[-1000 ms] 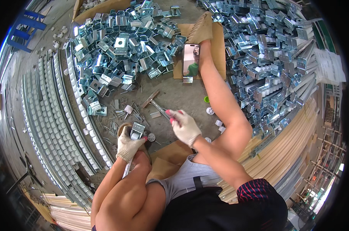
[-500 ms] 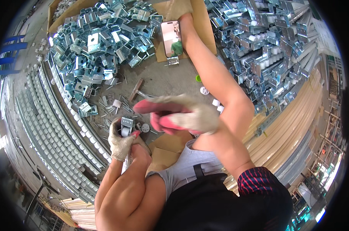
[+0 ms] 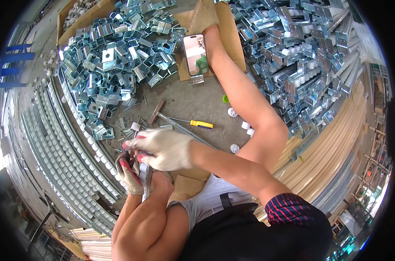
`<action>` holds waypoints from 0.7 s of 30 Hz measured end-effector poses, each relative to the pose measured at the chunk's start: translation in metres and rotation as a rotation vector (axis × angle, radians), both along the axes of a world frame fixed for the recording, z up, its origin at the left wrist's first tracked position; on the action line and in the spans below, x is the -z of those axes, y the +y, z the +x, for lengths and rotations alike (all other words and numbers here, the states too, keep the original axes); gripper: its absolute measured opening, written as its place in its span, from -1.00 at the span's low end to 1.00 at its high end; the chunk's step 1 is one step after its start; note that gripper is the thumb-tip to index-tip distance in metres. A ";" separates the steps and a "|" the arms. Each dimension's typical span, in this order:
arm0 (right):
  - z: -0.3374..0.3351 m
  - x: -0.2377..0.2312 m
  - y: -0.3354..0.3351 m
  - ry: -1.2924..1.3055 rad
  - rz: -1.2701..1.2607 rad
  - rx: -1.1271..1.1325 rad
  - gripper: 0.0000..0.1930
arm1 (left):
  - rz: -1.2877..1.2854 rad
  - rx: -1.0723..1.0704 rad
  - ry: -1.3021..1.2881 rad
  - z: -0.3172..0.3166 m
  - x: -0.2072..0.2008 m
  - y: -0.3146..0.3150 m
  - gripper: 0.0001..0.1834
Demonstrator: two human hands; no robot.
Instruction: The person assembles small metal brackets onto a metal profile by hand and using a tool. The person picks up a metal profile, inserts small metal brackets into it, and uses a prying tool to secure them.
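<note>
My left hand (image 3: 129, 177), in a cream glove with red fingers, is wrapped round the end of a metal rail (image 3: 146, 174) beside my bent knee. A pale rounded part shows on the rail's upper end. My right hand (image 3: 167, 150), gloved the same way, reaches across from the right with curled fingers over that end. Its fingers meet those of my left hand, and whatever is between them is hidden. Just beyond my hands lie a hammer (image 3: 176, 125) with a rusty head and a screwdriver (image 3: 201, 125) with a yellow handle.
A heap of shiny metal brackets (image 3: 108, 78) fills the far left. Rails with white rollers and brackets (image 3: 302, 65) are piled at right. Roller rails (image 3: 67, 152) lie along the left. A phone (image 3: 194, 54) stands near my foot, with white wheels (image 3: 232, 112) and loose pins around.
My right hand has swung left and down onto the rail end at my left hand, uncovering the screwdriver and hammer handle. The bracket seen at the rail end is now covered.
</note>
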State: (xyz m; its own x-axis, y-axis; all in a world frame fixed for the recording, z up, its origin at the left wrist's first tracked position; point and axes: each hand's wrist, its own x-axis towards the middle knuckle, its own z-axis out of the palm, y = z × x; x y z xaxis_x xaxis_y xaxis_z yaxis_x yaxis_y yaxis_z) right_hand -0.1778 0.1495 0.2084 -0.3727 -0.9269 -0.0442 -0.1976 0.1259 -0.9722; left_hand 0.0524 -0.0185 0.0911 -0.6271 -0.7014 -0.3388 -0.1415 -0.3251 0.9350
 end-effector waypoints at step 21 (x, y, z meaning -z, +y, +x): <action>0.060 0.071 -0.062 0.689 0.231 -0.414 -0.35 | -0.322 0.783 -0.727 -0.006 0.038 0.063 -0.63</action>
State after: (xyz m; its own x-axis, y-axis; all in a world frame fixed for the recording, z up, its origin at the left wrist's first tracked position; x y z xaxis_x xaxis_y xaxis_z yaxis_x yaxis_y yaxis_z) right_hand -0.1179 0.0878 0.1374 -0.0173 -0.9904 -0.1373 -0.8123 0.0940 -0.5757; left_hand 0.0465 0.0450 0.0536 -0.6607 -0.3208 -0.6787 -0.7493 0.3358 0.5707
